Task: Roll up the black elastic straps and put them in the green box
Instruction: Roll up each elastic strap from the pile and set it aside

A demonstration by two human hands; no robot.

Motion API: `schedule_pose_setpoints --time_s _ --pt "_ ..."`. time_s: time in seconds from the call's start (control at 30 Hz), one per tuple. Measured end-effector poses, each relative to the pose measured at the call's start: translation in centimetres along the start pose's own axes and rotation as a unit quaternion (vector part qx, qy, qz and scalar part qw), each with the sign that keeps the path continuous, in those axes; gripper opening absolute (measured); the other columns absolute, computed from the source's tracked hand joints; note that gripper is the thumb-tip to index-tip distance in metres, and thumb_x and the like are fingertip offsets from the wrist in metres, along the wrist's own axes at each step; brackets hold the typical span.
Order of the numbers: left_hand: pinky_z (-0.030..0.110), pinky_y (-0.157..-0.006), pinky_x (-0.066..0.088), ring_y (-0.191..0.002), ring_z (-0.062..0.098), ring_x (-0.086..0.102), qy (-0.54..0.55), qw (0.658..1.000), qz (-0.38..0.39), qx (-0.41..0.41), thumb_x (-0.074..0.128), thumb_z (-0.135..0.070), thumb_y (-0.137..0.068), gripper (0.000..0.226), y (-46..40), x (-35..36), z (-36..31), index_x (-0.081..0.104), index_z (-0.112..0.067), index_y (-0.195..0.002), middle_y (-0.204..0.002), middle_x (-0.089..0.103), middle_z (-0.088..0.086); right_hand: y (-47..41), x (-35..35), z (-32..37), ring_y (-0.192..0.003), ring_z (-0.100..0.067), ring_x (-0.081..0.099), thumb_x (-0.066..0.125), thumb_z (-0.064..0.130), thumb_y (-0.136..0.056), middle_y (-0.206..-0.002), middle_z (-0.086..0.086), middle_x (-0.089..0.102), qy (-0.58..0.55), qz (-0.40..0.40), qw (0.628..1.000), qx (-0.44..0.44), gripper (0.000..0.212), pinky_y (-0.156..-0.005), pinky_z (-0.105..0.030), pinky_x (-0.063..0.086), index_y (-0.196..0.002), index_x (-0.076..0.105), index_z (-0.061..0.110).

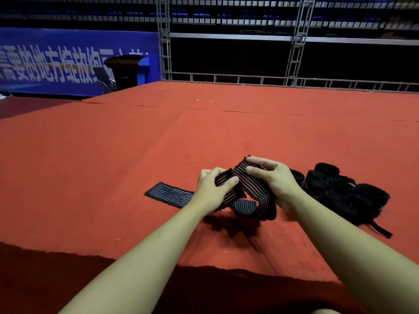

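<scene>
Strap (254,191): striped black elastic, lifted just left of the pile (344,193), tail trailing left on the red cloth (113,155).
Left hand (215,189): pinches the strap's end, likely the roll's core.
Right hand (272,180): curled round the band, feeding it taut.
Pile: tangled straps, within easy reach.
Green box: not in view.

bare forearms (145,252), no sleeves

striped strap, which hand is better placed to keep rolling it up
Left. The left hand already pinches the started roll end of the striped strap, while the right hand grips the loose length, so it suits feeding.
</scene>
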State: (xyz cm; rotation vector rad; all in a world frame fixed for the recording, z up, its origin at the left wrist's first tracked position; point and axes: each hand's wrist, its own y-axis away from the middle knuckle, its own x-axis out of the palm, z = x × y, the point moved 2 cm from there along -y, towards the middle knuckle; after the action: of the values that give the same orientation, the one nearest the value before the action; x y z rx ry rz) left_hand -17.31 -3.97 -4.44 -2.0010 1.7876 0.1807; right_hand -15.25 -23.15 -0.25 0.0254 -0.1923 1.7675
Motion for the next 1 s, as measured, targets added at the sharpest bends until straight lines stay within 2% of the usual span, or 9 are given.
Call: schedule_pose_setpoints --time_s 0.2,0.3,0.37,0.43,0.53,0.67,0.77,0.87,1.0 --pt "0.032 -0.075 0.044 -0.085 0.022 0.065 -0.033 0.986 -0.153 -0.055 0.072 -0.045 -0.092 0.025 -0.6 -2.3 1.9 0.071 -0.021 -0.085 -0.091 0.065 0.001 -0.4 -2.0 0.4 -0.103 -0.027 0.075 0.081 0.005 -0.084 -0.118 0.007 0.075 -0.009 -0.084 0.996 -0.030 0.033 -0.092 -0.048 0.060 -0.114 0.078 0.018" --pt "0.030 -0.081 0.055 -0.078 0.016 0.074 0.106 0.972 -0.172 -0.117 0.069 -0.037 -0.096 0.032 -0.7 -3.0 2.4 0.070 -0.014 -0.117 -0.083 0.074 -0.005 -0.6 -2.5 0.9 -0.113 -0.027 0.071 0.083 0.007 -0.081 -0.134 0.001 0.067 -0.027 -0.101 0.994 -0.040 0.042 -0.099 -0.049 0.057 -0.121 0.076 0.020" --pt "0.032 -0.106 0.044 -0.113 0.015 0.066 0.133 0.975 -0.126 -0.126 0.064 -0.036 -0.100 0.055 -0.7 -2.6 2.2 0.046 -0.019 -0.149 -0.115 0.069 -0.010 -0.5 -2.4 1.2 -0.114 -0.025 0.071 0.083 0.006 -0.082 -0.143 0.000 0.060 -0.020 -0.102 0.993 -0.050 0.051 -0.097 -0.047 0.058 -0.130 0.070 0.019" --pt "0.028 -0.110 0.033 -0.133 0.015 0.051 0.108 0.987 -0.052 -0.107 0.065 -0.029 -0.100 0.066 -0.6 -1.7 2.2 0.033 -0.022 -0.158 -0.138 0.054 -0.005 -0.3 -2.2 1.3 -0.111 -0.023 0.072 0.082 0.005 -0.083 -0.145 0.001 0.058 -0.011 -0.102 0.993 -0.054 0.060 -0.092 -0.045 0.061 -0.138 0.063 0.017" --pt "0.025 -0.112 0.036 -0.135 0.017 0.052 0.010 0.996 0.074 -0.045 0.079 -0.023 -0.083 0.073 0.1 0.1 3.6 0.048 -0.021 -0.149 -0.146 0.054 0.004 -0.1 -1.7 1.0 -0.106 -0.021 0.074 0.081 0.002 -0.084 -0.140 -0.003 0.061 -0.024 -0.105 0.993 -0.056 0.066 -0.088 -0.039 0.062 -0.143 0.057 0.016" --pt "0.036 -0.124 0.026 -0.146 0.015 0.033 -0.102 0.976 0.191 -0.001 0.081 -0.057 -0.061 0.108 1.4 2.8 5.4 0.038 -0.027 -0.155 -0.158 0.034 0.001 -0.3 -0.2 2.5 -0.097 -0.018 0.076 0.074 -0.005 -0.086 -0.122 -0.009 0.069 -0.088 -0.093 0.990 -0.060 0.068 -0.084 -0.031 0.062 -0.148 0.051 0.010" --pt "0.038 -0.121 0.030 -0.141 0.018 0.040 -0.100 0.986 0.132 0.006 0.079 -0.065 -0.066 0.076 1.4 4.0 5.4 0.063 -0.032 -0.132 -0.150 0.047 0.003 -0.8 1.3 4.6 -0.093 -0.015 0.076 0.073 -0.006 -0.087 -0.111 -0.004 0.071 -0.101 -0.068 0.989 -0.083 0.068 -0.081 -0.027 0.060 -0.149 0.048 0.007" --pt "0.027 -0.098 0.045 -0.107 0.012 0.065 0.039 0.997 0.061 -0.014 0.076 -0.032 -0.092 0.023 1.3 4.3 4.5 0.069 -0.017 -0.108 -0.113 0.072 0.000 -1.4 2.3 6.4 -0.093 -0.015 0.076 0.075 -0.006 -0.085 -0.107 0.001 0.072 -0.102 -0.073 0.986 -0.114 0.072 -0.081 -0.025 0.059 -0.150 0.045 0.007" --pt "0.028 -0.081 0.050 -0.086 0.012 0.068 0.120 0.990 0.031 -0.073 0.062 -0.035 -0.102 0.019 1.7 3.7 3.8 0.064 -0.019 -0.110 -0.093 0.074 -0.001 -2.1 1.8 7.1 -0.107 -0.022 0.073 0.080 -0.002 -0.083 -0.126 -0.008 0.067 -0.093 -0.101 0.981 -0.140 0.084 -0.093 -0.032 0.059 -0.154 0.038 0.008"
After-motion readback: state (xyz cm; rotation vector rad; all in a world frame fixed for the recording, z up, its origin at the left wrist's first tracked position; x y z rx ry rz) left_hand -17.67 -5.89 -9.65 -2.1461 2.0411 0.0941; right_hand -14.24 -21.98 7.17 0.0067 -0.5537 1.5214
